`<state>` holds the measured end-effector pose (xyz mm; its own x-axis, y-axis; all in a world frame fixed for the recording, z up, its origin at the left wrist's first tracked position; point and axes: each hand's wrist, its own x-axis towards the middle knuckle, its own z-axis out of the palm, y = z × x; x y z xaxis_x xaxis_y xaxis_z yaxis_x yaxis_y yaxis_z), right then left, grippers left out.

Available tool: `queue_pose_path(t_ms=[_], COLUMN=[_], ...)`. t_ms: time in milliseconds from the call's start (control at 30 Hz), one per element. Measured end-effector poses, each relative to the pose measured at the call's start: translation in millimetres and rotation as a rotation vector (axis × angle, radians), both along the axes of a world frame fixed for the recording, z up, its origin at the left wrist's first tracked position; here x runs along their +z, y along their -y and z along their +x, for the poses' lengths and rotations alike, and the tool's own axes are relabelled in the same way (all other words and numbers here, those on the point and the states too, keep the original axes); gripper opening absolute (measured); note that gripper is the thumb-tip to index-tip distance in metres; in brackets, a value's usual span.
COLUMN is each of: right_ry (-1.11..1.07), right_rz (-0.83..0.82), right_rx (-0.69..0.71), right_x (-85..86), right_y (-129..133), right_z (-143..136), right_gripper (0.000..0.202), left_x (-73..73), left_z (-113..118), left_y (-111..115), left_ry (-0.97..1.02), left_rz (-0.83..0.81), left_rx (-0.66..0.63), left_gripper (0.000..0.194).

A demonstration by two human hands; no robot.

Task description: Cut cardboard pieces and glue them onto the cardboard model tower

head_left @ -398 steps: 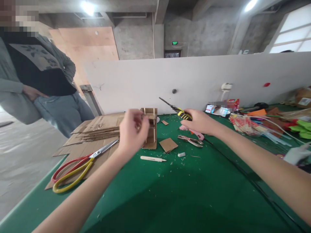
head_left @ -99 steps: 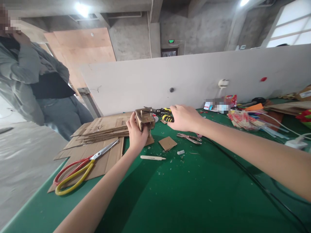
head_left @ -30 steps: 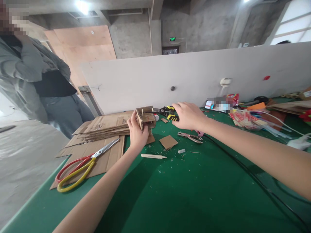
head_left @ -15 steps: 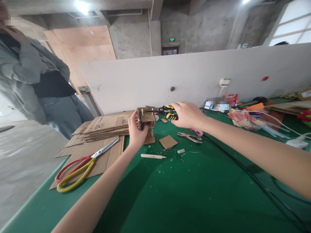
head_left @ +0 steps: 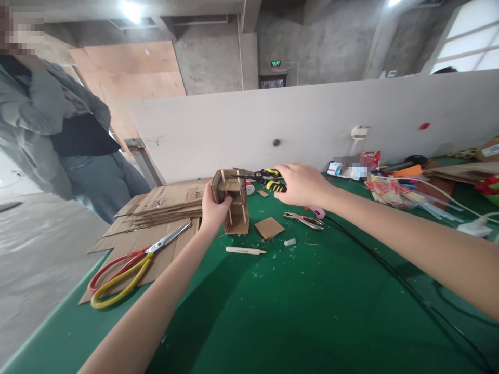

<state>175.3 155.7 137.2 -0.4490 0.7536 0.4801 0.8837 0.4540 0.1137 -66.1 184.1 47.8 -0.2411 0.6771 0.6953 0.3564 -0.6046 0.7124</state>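
My left hand (head_left: pixel 215 209) grips a small cardboard structure (head_left: pixel 242 213) with thin sticks across it, thumb inside and fingers behind its left side. My right hand (head_left: pixel 298 182) is closed round the yellow-and-black handles of some pliers (head_left: pixel 262 177). The dark jaws point left, parted, at the upper part of the structure; whether they touch a stick cannot be made out. Below lie a cardboard square (head_left: pixel 268 228), a white pen (head_left: pixel 245 251) and its cap (head_left: pixel 290 242).
Large red-and-yellow scissors (head_left: pixel 150 251) rest on stacked cardboard (head_left: pixel 171 200) at the left. A hole punch (head_left: pixel 304 220) and a black cable (head_left: pixel 374 252) lie right. Packets and sticks (head_left: pixel 393 192) sit at the back right. A person (head_left: pixel 70 119) stands beyond the table's left edge.
My left hand has turned the cardboard structure and shifted slightly left and down, so more of its open side with sticks shows. My right hand and the pliers have barely moved.
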Motion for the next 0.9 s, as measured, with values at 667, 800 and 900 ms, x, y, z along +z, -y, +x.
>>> queue_pose_path(t_ms=[667,800,900], right_ry=[-0.516,-0.525,-0.515], right_rz=[-0.638,-0.62,-0.627], right_rx=[-0.262,-0.283,-0.295], right_x=[-82.3,-86.8,-87.7], right_y=[-35,-60,-77], right_z=[-29,-44,-53], right_gripper=[0.04,0.045,0.055], left_x=[-0.2,1.1,2.4], left_z=[-1,-7,-13], left_y=[-10,-10,-10], left_ry=[0.108,0.131,0.127], left_rz=[-0.096,-0.111,-0.124], left_rx=[-0.249,-0.301,-0.338], left_gripper=[0.047,0.048,0.049])
